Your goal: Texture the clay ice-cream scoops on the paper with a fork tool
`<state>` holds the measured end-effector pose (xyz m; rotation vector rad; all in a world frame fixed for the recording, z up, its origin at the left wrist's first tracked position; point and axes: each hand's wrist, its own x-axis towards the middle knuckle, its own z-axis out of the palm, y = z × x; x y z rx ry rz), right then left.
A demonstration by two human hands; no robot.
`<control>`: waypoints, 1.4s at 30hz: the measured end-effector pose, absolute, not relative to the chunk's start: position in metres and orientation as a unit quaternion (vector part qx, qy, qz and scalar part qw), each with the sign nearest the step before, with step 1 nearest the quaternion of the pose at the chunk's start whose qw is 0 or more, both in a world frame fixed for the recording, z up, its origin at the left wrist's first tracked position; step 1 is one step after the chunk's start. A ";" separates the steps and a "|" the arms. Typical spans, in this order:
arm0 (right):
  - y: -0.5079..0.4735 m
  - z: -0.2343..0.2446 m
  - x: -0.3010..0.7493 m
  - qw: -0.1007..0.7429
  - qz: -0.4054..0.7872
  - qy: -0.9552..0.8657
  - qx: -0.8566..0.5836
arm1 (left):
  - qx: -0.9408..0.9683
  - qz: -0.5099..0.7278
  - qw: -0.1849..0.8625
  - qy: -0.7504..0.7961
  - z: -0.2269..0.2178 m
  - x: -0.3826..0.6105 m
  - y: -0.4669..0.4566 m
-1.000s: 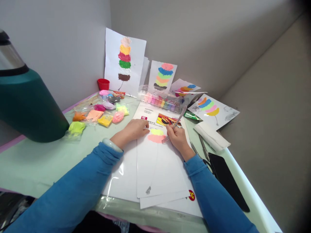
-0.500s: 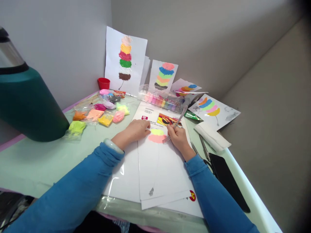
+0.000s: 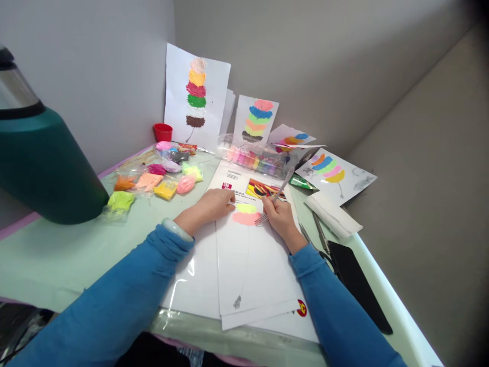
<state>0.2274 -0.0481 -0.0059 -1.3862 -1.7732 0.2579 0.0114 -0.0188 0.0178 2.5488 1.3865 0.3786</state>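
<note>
My right hand is closed around a metal fork, its handle pointing up and away. The fork's tines touch the right end of a flat pink clay patch on a white sheet of paper. Just beyond the pink lies a smaller yellow clay patch. My left hand lies at the sheet's upper left edge, fingers loosely bent and apart, holding nothing. A thin pencil line runs down from the pink patch to a grey scribble.
Bagged clay pieces lie at left, beside a large green bottle. A clear box of clay stands behind the paper. Decorated sheets lean on the wall. Rolled tissue, scissors and a black flat object lie right.
Both hands and the fork stay in nearly the same place. The whole view has shifted very slightly.
</note>
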 end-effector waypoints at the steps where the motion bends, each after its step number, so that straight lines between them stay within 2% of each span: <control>1: -0.048 -0.006 0.228 0.425 0.103 -0.708 -0.554 | 0.866 0.128 0.107 0.472 0.018 0.011 -0.019; 15: -0.047 -0.008 0.227 0.466 0.121 -0.692 -0.537 | 0.863 0.127 0.097 0.479 0.014 0.013 -0.017; 28: -0.046 -0.008 0.228 0.423 0.074 -0.705 -0.564 | 0.859 0.125 0.101 0.487 0.016 0.013 -0.018; 42: -0.048 -0.009 0.227 0.460 0.076 -0.698 -0.544 | 0.860 0.132 0.098 0.484 0.014 0.013 -0.017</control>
